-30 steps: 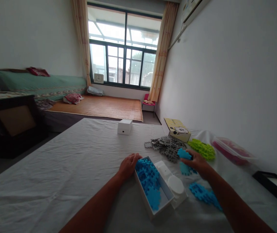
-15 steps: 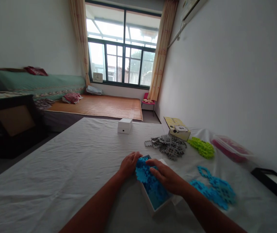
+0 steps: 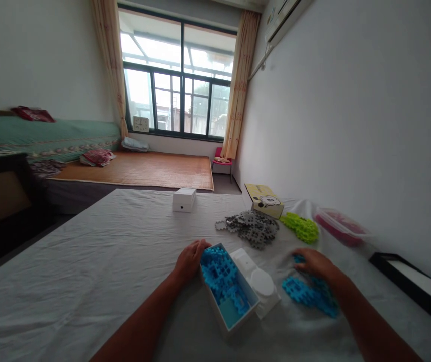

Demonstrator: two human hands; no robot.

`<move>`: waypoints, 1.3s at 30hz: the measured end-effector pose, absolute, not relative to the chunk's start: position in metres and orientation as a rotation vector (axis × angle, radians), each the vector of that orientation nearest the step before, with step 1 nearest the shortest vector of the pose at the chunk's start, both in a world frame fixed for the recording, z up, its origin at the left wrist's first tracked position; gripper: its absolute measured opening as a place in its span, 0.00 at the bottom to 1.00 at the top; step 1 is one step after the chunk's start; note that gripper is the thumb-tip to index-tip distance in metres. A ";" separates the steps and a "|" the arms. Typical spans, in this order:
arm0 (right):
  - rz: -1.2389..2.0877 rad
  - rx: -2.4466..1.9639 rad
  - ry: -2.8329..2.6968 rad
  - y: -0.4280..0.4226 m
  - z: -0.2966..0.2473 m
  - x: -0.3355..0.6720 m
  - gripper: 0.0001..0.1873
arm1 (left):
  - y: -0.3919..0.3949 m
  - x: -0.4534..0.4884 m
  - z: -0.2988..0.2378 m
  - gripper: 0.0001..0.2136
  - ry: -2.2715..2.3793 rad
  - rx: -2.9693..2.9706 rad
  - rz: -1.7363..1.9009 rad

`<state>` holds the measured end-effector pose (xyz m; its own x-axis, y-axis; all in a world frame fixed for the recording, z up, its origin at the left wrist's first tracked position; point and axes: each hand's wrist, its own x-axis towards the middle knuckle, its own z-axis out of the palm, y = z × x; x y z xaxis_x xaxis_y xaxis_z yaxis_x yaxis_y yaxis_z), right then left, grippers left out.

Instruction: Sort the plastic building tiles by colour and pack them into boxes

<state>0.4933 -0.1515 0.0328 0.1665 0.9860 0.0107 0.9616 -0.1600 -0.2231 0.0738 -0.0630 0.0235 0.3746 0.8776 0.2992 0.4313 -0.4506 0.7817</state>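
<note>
A white box [image 3: 223, 317] partly filled with blue interlocking plastic pieces [image 3: 223, 276] lies on the white-covered table [image 3: 87, 281]. My left hand [image 3: 189, 259] rests curled against the box's left far wall, holding it. My right hand [image 3: 315, 263] lies over a loose pile of blue pieces [image 3: 306, 294] to the right of the box, fingers bent onto them. Whether it grips one is not visible. The box's white lid [image 3: 258, 284] lies just right of the box.
Grey pieces [image 3: 251, 227] and lime-green pieces [image 3: 301, 226] lie farther back, with a yellow cartoon box [image 3: 264, 200], a small white box [image 3: 183, 199], a clear tub of pink pieces [image 3: 341, 229] and a black frame [image 3: 411, 286] by the wall. A bed and window stand beyond.
My right hand carried a blue piece into the box, then moved back right onto the loose blue pile. My left hand stayed on the box. The view shifted slightly left.
</note>
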 end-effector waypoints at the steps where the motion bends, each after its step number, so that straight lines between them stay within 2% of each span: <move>1: 0.215 -2.227 -1.943 -0.153 0.032 0.494 0.19 | -0.063 0.074 0.023 0.27 1.126 2.040 0.966; 6: 0.075 -1.876 -1.990 -0.155 0.061 0.422 0.19 | -0.063 0.074 0.024 0.27 1.135 2.040 0.960; 10: 0.241 -1.423 -2.197 -0.164 0.092 0.323 0.21 | -0.064 0.073 0.024 0.27 1.156 2.027 0.945; 14: 0.135 -1.239 -2.410 -0.172 0.096 0.253 0.25 | -0.063 0.072 0.024 0.27 1.129 2.060 0.961; 19: 0.026 -1.165 -2.598 -0.171 0.082 0.229 0.18 | -0.064 0.073 0.024 0.26 1.139 2.057 0.950; 23: -0.010 -1.444 -2.386 -0.169 0.080 0.250 0.16 | -0.063 0.073 0.024 0.26 1.111 2.049 0.959; 26: 0.037 -1.560 -2.274 -0.176 0.080 0.300 0.19 | -0.062 0.073 0.023 0.26 1.126 2.038 0.958; 29: 0.123 -1.763 -2.106 -0.193 0.077 0.378 0.27 | -0.061 0.072 0.022 0.26 1.136 2.018 0.949; 34: 0.415 -2.215 -1.927 -0.229 0.061 0.496 0.50 | -0.058 0.073 0.021 0.26 1.152 2.005 0.927; 36: 0.528 -2.258 -1.903 -0.237 0.051 0.515 0.54 | -0.057 0.073 0.021 0.26 1.161 2.007 0.917; 39: 0.560 -2.270 -1.891 -0.236 0.039 0.518 0.56 | -0.055 0.073 0.020 0.26 1.155 2.011 0.918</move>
